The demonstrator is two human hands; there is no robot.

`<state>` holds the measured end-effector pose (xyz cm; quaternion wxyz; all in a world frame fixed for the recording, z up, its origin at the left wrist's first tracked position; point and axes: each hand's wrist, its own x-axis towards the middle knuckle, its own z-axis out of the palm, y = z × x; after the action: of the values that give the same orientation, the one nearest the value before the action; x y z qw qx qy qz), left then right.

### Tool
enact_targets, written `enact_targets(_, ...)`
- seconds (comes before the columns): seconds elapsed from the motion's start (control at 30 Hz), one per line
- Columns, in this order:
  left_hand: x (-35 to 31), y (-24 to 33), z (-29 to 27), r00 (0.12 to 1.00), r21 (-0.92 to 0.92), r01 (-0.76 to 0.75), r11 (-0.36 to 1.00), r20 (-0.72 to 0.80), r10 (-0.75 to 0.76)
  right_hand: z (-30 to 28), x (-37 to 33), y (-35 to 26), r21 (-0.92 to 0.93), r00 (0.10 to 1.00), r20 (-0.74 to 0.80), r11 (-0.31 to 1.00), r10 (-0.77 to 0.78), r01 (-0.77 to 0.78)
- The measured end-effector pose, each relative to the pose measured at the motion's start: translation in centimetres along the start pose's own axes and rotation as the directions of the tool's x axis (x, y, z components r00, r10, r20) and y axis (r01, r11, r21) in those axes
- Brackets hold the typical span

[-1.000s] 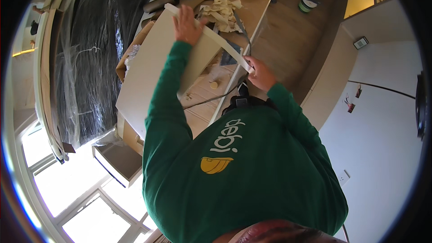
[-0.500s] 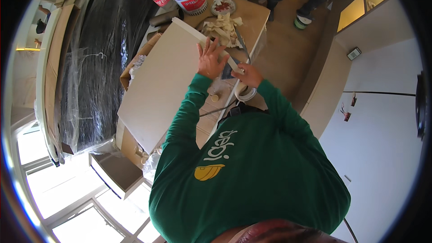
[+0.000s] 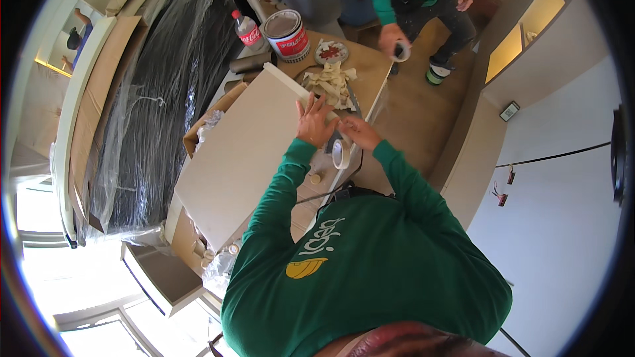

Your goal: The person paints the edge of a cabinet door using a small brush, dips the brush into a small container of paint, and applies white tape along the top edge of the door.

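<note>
Centrally, we see a large, flat, pale beige panel point(image 3: 241, 142) over the brown-covered tabletop point(image 3: 372, 66), with a narrow cream strip of tape point(image 3: 286, 80) running along its right-hand edge. Our left hand point(image 3: 315, 121) rests palm down at that edge of the panel, its fingers spread across the strip and grasping nothing. Our right hand point(image 3: 359, 133) is just right of the panel, its bent fingers pinching the strip's near end; a cream ring-shaped roll of tape point(image 3: 340, 154) hangs just below them. Right of the panel, near its far end, we note a heap of crumpled cream strips point(image 3: 333, 84) and a round, pale lid smeared with red point(image 3: 331, 52). Beyond the panel's far corner stand a cylindrical can with a red label point(image 3: 287, 37) and a clear plastic bottle with a red cap point(image 3: 248, 32). Left of the panel, we find wrinkled clear plastic film point(image 3: 159, 82). Well beyond the panel, a co-worker's hand point(image 3: 392, 38) holds another ring-shaped roll point(image 3: 405, 52).
</note>
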<state>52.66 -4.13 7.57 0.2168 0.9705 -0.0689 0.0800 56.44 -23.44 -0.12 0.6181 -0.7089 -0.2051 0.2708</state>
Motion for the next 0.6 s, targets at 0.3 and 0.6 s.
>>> enact_targets(0.3, 1.2, 0.5, 0.6, 0.999, 0.015, -0.040, 0.999, -0.009, 0.040, -0.6, 0.9, -1.0, 0.200, 0.997, 0.019, 0.976, 0.078, -0.080)
enact_targets(0.6, 1.1, 1.0, 0.6, 1.000, 0.023, 0.000, 1.000, -0.001, 0.000, -0.3, 1.3, 0.0, 0.211, 0.998, -0.062, 0.978, 0.008, 0.005)
